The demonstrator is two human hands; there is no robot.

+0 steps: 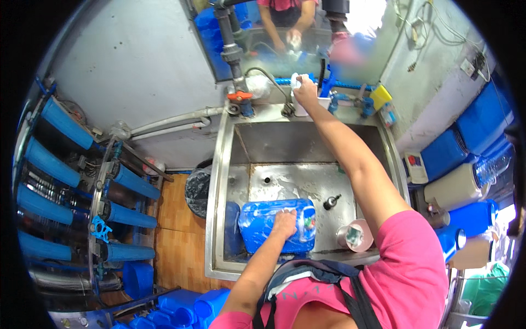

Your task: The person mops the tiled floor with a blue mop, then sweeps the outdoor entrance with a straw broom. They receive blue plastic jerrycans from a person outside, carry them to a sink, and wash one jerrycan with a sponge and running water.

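A blue plastic jug (257, 230), wet with white suds, lies on its side in the stainless steel sink (290, 178). My left hand (285, 223) is closed over its upper side near the handle and holds it there. At the sink's back ledge, my stretched-out right hand (307, 90) is closed on a small white object (295, 82) whose kind I cannot make out. That hand is just above a white container (323, 102) holding blue-handled tools. In the sink's near right corner sits a pink bowl (361, 236) with a green and white pad inside.
A dark drain fitting (330, 203) lies on the sink floor. Behind the ledge are a grey pipe with an orange valve handle (239, 96) and a mirror (274, 44). Blue filter housings (129, 214) line the left, and blue jugs (438, 151) stand at the right.
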